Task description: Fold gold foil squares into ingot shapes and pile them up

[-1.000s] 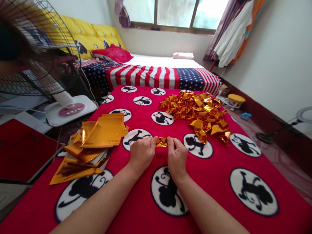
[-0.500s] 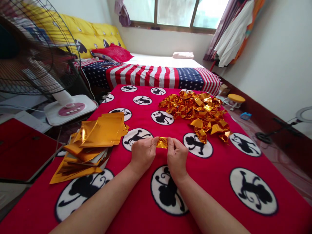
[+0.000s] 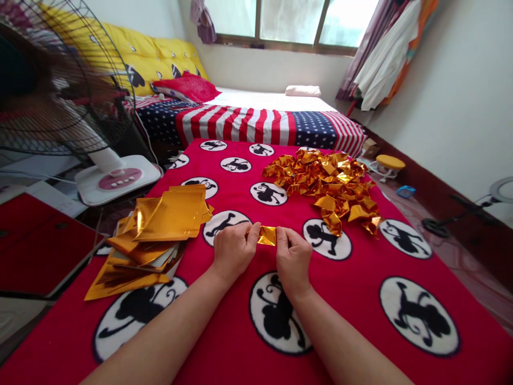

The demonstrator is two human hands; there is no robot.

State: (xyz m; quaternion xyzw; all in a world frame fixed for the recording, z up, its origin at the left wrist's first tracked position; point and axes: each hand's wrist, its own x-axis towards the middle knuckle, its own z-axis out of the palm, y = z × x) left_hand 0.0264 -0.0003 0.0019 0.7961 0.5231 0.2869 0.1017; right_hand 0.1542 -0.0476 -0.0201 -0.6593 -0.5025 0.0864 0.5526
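A small folded piece of gold foil paper point(image 3: 267, 236) is stretched between my two hands above the red cloth. My left hand point(image 3: 235, 247) pinches its left end, thumb on top and fingers curled under. On the other end, my right hand point(image 3: 294, 259) grips in the same way. Only the shiny middle of the paper shows; both ends are hidden in my fingers. To the left lies a loose stack of flat gold foil sheets point(image 3: 172, 214). Beyond my right hand spreads a heap of folded gold foil pieces point(image 3: 324, 179).
A red cloth with black-and-white monkey circles point(image 3: 340, 305) covers the table. At the left stands a fan point(image 3: 118, 179) beside a red panel point(image 3: 40, 246). A bed point(image 3: 240, 123) lies beyond the table. A yellow stool point(image 3: 389, 162) and a ring-light stand point(image 3: 436, 227) are on the right.
Both hands keep hold of the gold foil paper. Its middle now looks flatter and smoother, and my right thumb has straightened slightly along its end.
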